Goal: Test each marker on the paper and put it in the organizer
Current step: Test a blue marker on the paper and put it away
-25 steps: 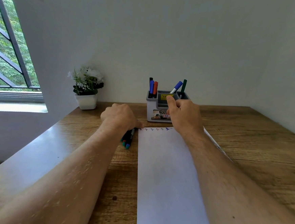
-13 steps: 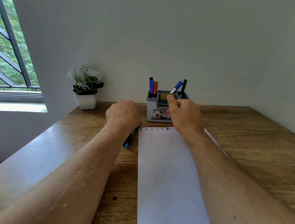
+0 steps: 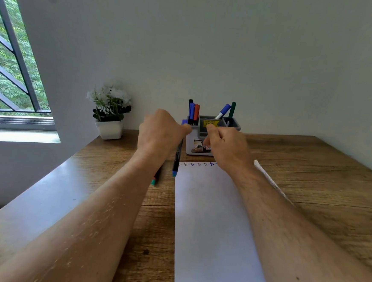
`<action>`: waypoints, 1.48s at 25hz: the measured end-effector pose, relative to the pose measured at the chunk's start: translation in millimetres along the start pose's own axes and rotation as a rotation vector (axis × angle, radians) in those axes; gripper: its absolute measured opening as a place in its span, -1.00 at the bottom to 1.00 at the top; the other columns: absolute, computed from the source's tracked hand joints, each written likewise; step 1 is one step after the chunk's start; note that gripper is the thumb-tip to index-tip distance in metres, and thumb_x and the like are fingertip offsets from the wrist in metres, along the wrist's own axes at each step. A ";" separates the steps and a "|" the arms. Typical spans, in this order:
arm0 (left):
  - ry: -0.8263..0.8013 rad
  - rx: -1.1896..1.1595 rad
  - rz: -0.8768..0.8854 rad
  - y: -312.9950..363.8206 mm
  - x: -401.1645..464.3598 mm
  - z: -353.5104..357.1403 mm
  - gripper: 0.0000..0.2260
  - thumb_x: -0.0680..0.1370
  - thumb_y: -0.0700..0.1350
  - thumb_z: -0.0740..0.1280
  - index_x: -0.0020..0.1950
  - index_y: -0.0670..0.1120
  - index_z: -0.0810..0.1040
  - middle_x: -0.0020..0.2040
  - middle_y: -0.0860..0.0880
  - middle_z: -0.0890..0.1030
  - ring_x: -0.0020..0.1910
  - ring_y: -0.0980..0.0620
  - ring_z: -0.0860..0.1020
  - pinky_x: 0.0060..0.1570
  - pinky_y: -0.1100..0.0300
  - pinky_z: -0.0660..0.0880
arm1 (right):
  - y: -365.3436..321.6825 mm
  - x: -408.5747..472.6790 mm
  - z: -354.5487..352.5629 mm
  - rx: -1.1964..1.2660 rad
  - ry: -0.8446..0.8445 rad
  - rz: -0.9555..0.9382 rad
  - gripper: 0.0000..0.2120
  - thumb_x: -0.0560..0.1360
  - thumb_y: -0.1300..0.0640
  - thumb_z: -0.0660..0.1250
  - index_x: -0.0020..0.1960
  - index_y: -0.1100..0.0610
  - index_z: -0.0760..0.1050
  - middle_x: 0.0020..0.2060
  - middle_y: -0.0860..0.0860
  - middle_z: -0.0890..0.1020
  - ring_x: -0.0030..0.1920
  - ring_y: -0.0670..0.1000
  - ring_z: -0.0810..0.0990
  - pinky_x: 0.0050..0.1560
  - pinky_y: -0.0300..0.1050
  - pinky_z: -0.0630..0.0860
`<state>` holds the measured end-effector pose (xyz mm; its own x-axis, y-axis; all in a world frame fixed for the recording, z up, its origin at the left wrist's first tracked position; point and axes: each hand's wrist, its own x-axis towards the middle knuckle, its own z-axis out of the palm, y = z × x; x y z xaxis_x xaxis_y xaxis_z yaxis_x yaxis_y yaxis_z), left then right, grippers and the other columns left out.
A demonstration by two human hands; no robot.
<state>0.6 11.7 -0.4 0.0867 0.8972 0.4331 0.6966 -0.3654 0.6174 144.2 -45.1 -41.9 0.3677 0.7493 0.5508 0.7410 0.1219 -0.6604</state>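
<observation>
Left hand (image 3: 161, 134) grips blue marker (image 3: 176, 160) above the surface, just left of paper (image 3: 214, 221), in front of organizer (image 3: 235, 124). Right hand (image 3: 226, 148) fingers curled, holding nothing.

The organizer (image 3: 211, 140) stands at the far edge of the desk (image 3: 310, 184) against the wall, with both hands directly before it: the left hand (image 3: 161, 134), gripping a blue-capped marker (image 3: 177, 155), blocks its left front, and the right hand (image 3: 229, 148) its right front. Upright markers crowd the left compartment (image 3: 193, 112); two lean in the right one (image 3: 227, 112). Bare wood lies open right of the paper (image 3: 214, 221). A potted plant (image 3: 110, 112) occupies the far left, and another marker (image 3: 156, 176) lies under the left wrist.
</observation>
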 end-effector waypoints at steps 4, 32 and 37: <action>0.015 -0.410 0.036 9.7 -8.6 1.5 -0.84 0.45 0.10 0.43 -0.28 0.08 0.65 -0.40 0.15 0.63 -0.44 0.34 0.56 -0.48 0.43 0.40 | -10.8 -7.3 -0.6 0.221 -0.142 -0.075 -0.66 0.63 -0.11 0.20 -0.25 -0.07 0.56 -0.40 -0.15 0.59 -0.33 -0.14 0.59 -0.21 -0.10 0.55; -0.158 -1.233 -0.121 8.5 -8.2 9.3 -0.92 0.49 -0.10 0.50 -0.11 -0.10 0.69 -0.20 -0.12 0.72 -0.26 0.03 0.67 -0.26 0.26 0.60 | -14.1 3.3 -8.4 0.198 0.053 -0.032 -0.70 0.52 -0.17 0.35 -0.03 0.03 0.71 -0.31 -0.18 0.66 -0.29 -0.17 0.65 -0.29 -0.33 0.54; -0.169 -1.620 -0.217 7.1 -4.2 2.5 -0.91 0.53 -0.26 0.42 0.02 -0.21 0.61 -0.05 -0.19 0.70 -0.09 -0.04 0.71 -0.19 0.26 0.62 | -14.1 2.8 -15.0 0.321 0.075 0.055 -0.73 0.59 -0.06 0.31 -0.14 0.06 0.66 -0.39 -0.17 0.58 -0.39 -0.23 0.55 -0.29 -0.28 0.44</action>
<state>6.9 5.9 0.5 0.2407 0.9387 0.2466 -0.7115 -0.0021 0.7027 143.2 -54.5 -23.3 0.4512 0.7117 0.5385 0.5087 0.2907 -0.8104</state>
